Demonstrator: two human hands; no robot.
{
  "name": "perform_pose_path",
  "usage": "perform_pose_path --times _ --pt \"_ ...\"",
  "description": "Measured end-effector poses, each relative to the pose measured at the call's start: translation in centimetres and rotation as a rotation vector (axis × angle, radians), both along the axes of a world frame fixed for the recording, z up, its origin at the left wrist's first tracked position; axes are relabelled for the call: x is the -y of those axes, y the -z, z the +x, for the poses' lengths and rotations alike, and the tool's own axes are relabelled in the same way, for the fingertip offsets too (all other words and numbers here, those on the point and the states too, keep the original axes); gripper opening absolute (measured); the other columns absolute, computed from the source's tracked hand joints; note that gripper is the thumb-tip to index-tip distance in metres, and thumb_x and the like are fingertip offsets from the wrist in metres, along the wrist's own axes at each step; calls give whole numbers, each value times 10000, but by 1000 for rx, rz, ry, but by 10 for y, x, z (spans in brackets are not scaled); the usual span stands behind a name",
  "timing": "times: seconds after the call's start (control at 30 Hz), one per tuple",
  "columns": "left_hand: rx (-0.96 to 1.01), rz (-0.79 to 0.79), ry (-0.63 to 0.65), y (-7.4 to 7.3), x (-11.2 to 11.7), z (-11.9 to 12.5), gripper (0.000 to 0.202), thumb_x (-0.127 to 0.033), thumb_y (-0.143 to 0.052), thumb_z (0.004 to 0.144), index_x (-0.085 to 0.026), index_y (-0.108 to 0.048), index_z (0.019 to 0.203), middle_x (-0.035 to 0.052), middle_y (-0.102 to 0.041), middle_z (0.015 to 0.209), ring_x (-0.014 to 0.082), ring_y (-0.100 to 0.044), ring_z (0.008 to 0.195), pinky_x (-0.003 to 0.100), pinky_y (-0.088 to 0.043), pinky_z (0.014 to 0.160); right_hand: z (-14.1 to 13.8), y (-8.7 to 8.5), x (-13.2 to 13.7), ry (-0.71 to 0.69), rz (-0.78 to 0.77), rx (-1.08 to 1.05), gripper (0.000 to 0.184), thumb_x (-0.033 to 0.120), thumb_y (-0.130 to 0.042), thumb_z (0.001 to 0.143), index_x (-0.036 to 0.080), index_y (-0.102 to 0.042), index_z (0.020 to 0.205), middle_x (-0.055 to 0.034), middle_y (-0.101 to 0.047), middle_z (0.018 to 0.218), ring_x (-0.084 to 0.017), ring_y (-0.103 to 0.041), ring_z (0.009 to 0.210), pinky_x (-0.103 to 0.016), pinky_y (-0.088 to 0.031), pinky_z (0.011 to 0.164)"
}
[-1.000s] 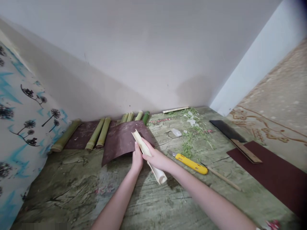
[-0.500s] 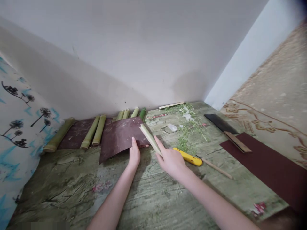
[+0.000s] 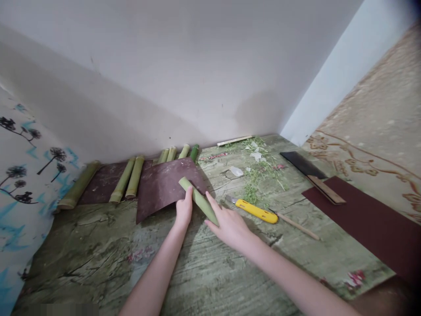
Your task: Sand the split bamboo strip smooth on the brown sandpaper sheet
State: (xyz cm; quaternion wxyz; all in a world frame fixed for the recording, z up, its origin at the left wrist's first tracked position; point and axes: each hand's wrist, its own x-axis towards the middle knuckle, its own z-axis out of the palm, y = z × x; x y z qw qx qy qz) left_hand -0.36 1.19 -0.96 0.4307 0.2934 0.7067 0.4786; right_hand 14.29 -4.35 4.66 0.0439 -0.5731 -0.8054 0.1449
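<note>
My right hand is closed on the lower end of a short green bamboo piece. The bamboo lies slantwise, its upper end over a dark brown sandpaper sheet. With thumb on top and fingers hidden beneath, my left hand grips the near right edge of that sheet. The left thumb is right beside the bamboo; whether it touches cannot be made out. Just right of my right hand lies a yellow utility knife, its blade out, with a thin wooden stick behind its handle.
Several bamboo lengths lie along the wall at the left, some on another brown sheet. Green shavings and whitish scraps are scattered past the knife. At the right are a dark red sheet, a wooden strip and a black piece.
The bamboo in my right hand has moved left and down and rolled, now showing its rounded green side. My right hand shifted slightly down, uncovering the knife's blade. The left still grips the sheet.
</note>
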Motion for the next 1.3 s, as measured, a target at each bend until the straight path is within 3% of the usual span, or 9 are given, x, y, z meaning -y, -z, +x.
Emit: perform_pose_path --times 0.13,0.23,0.33,0.47,0.63,0.77,0.9,1.13,1.3 --pt "42 67 -62 2 -2 2 530 -584 -521 613 -71 -633 683 88 -597 611 204 -558 617 304 -429 597 15 8 -5 70 -186 -289 643 478 -536 720 195 -333 1259 -94 -594 932 -241 -555 847 -314 -397 687" --pt "44 57 -111 3 -3 2 513 -571 -542 598 -73 -628 689 88 -601 641 206 -562 638 315 -434 618 21 12 -12 -6 -472 -650 452 438 -560 710 162 -506 1064 -73 -608 932 -210 -552 858 -295 -409 701" --pt "103 110 -149 4 -4 2 504 -547 -560 591 -72 -631 740 86 -612 694 200 -569 679 314 -440 655 24 9 -14 -29 -714 -980 414 364 -548 734 145 -493 1081 -63 -626 915 -180 -546 880 -284 -411 730" --pt "279 263 -132 2 -4 4 470 -497 -563 608 -68 -633 788 76 -621 724 182 -584 711 296 -448 691 26 2 -9 25 -898 -1218 519 286 -545 730 179 -386 1212 -77 -605 977 -157 -546 861 -271 -424 705" --pt "401 369 -65 2 -6 4 473 -511 -481 670 -85 -625 818 74 -636 724 181 -606 695 296 -456 679 26 0 -1 -23 -1112 -1413 622 199 -516 713 278 -280 1283 -63 -538 1041 -99 -540 670 -190 -417 499" --pt "503 416 -106 9 -11 2 529 -547 -395 715 -86 -587 891 73 -637 714 186 -611 680 314 -461 664 22 -1 -6 -16 -1053 -1387 625 187 -490 719 306 -273 1292 -12 -520 904 -33 -424 476 -149 -352 398" --pt "515 398 -136 12 -13 1 478 -501 -418 728 -77 -584 872 67 -638 701 185 -613 682 313 -465 677 13 0 -13 -9 -871 -1240 584 257 -457 783 340 -219 1310 14 -498 824 -27 -398 436 -146 -339 376" --pt "438 332 -74 15 -11 -1 519 -521 -381 748 -87 -619 905 91 -656 795 198 -620 755 309 -467 703 -1 1 -20 -130 -690 -753 559 433 -372 851 374 -92 1331 -60 -496 1079 -40 -485 480 -184 -418 444" --pt "289 284 -17 12 -7 -1 581 -571 -347 747 -88 -645 872 103 -663 758 212 -621 731 311 -471 678 -2 -5 -23 -168 -579 -536 524 463 -288 871 355 -77 1339 -62 -536 1074 -75 -526 496 -202 -408 478"
